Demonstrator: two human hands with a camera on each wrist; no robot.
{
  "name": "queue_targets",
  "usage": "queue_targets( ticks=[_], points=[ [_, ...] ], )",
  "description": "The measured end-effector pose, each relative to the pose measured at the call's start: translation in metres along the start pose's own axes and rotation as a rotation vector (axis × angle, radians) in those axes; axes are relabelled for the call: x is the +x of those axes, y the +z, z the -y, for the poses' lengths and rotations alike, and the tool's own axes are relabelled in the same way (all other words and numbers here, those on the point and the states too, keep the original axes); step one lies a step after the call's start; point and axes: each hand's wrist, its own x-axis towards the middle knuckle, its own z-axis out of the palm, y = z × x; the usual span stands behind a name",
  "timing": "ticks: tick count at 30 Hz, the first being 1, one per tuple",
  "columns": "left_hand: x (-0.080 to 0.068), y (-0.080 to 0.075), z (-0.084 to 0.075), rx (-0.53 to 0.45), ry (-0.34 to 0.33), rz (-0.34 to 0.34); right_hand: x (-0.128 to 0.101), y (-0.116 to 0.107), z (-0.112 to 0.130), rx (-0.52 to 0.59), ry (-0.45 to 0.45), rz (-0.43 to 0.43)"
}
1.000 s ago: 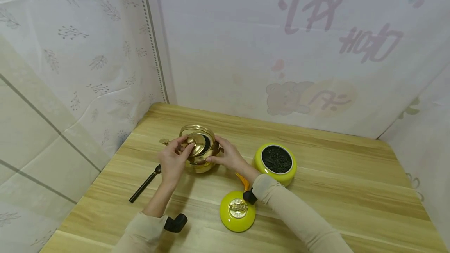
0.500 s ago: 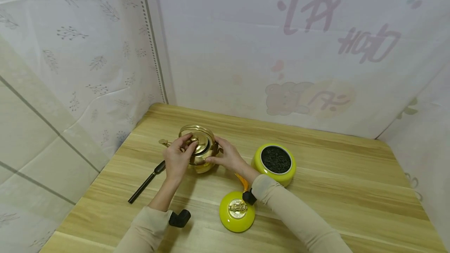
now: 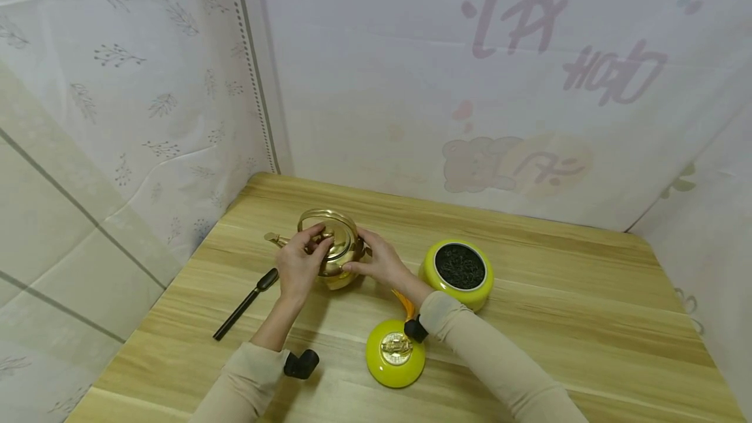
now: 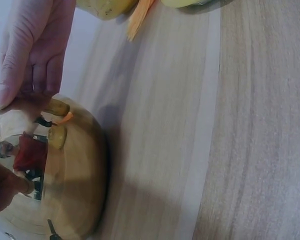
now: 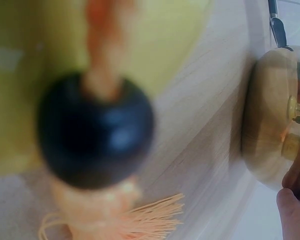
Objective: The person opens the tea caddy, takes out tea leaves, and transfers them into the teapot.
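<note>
A shiny golden teapot [image 3: 336, 279] with a raised hoop handle stands at the table's back left. My left hand [image 3: 296, 266] pinches the knob of its golden lid [image 3: 341, 235], which lies over the opening. From the other side my right hand [image 3: 384, 261] holds the pot, thumb at the front and fingers behind. In the left wrist view the right hand [image 4: 37, 55] touches the polished wall of the teapot [image 4: 75, 175], which mirrors the surroundings. In the right wrist view the teapot [image 5: 267, 115] is cut off at the edge.
A yellow jar [image 3: 431, 279] of dark tea leaves stands behind my right forearm. Its yellow lid [image 3: 399, 372] lies nearer me, with an orange tassel [image 3: 405, 305] and a black bead [image 5: 95, 130]. A long black scoop [image 3: 237, 312] lies at left on the wooden table [image 3: 564, 318].
My left hand has shifted slightly right with the teapot lid. The lid was tilted with a dark gap at its right; now it lies flatter over the opening. The right hand stays put.
</note>
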Motion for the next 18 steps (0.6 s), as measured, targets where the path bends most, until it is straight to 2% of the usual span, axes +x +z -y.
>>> queue_targets(
  ticks=[9, 18],
  points=[
    [-0.0005, 0.0004, 0.0032, 0.028, 0.075, 0.005, -0.0001, 0.0009, 0.0005, -0.004, 0.016, -0.007],
    [-0.0001, -0.001, 0.0041, 0.035, 0.082, 0.025, 0.0006, 0.0007, 0.0005, -0.008, 0.017, -0.004]
  ],
)
